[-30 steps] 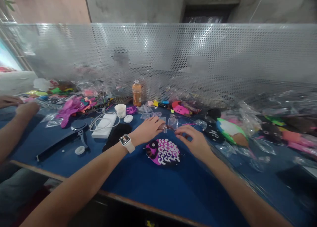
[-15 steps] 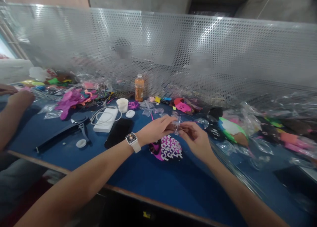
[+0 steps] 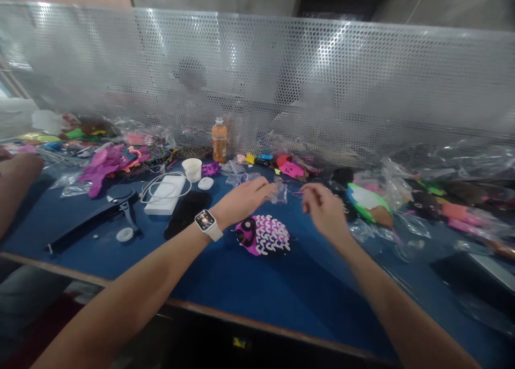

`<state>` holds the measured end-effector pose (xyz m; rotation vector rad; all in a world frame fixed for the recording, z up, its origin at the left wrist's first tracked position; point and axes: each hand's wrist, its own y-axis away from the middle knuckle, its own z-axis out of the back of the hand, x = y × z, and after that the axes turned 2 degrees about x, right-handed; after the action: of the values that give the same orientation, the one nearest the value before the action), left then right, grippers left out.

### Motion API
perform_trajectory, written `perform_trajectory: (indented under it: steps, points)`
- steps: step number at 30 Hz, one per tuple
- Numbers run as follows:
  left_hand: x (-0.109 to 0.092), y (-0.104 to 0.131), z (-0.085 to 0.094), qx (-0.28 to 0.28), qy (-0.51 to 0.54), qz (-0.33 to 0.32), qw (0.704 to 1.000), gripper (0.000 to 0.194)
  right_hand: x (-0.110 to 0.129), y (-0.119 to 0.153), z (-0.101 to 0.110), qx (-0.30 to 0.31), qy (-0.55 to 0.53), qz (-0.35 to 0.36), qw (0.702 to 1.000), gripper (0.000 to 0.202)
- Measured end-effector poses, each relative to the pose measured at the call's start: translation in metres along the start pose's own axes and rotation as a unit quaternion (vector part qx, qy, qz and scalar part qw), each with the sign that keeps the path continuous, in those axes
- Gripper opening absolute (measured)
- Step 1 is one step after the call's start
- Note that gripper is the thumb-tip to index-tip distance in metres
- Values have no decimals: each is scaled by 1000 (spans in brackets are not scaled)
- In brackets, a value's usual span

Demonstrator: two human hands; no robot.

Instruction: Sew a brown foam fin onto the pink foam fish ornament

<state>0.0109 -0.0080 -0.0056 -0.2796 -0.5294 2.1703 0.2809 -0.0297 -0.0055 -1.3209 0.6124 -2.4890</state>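
Note:
My left hand, with a white smartwatch on the wrist, pinches a small clear plastic bag. To its right, my right hand has its fingers curled together. A thin pink sliver shows by its fingertips, too small to make out. Below and between the hands lies a pink and black clay animal shape covered with white curls. It rests on the blue table, apart from both hands.
Left of my arm are a black phone, a white power bank with a cable, and pruning shears. An orange bottle stands behind a white cup. Clay pieces and plastic bags line the mesh screen. Another person's arm is at far left.
My hands have moved apart: the right one has left the plastic bag and gone right, while the left keeps the bag. The clay shape shows more fully. The view has shifted slightly.

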Motion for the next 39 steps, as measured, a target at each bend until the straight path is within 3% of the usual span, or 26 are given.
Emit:
perform_trajectory:
  steps: [2,4,5,8,12,14,17,20,23,25,27,30,34,39]
  points:
    - [16,3,3,15,-37,71,997,40,-19,-14,25,-189,-122,-73,972,23]
    - [30,8,5,25,-77,135,988,41,-36,-23,45,-245,-169,-95,950,31]
    - [35,11,5,38,-96,154,983,40,-42,-25,51,-245,-189,-108,945,33]
    - [42,19,4,78,-140,200,967,36,-46,-21,48,-184,-237,-138,944,44]
    - [42,26,5,105,-158,240,952,34,-34,-7,16,-124,-245,-134,952,51]
    - [40,26,8,102,-164,247,950,35,-27,-1,0,-68,-245,-135,958,45]
    - [29,19,11,59,-156,176,970,41,-21,5,-14,-1,-247,-137,959,26]
    - [7,10,3,48,-58,65,995,42,-20,9,-19,69,-209,-129,967,31]
    - [-14,5,-10,75,13,35,997,60,-24,10,-19,98,-130,-90,983,33]
    - [-18,5,-13,88,7,28,996,59,-26,10,-19,100,-78,-57,990,32]
    - [-12,7,-10,87,-22,54,994,52,-27,9,-17,101,-42,-41,993,31]
    - [12,14,1,65,-84,166,981,39,-26,8,-15,96,-25,-52,994,30]
    - [47,30,9,116,-140,301,936,35,-21,9,-12,109,-24,-66,992,29]
    - [59,30,5,106,-124,273,948,25,-10,13,-10,112,5,-77,991,36]
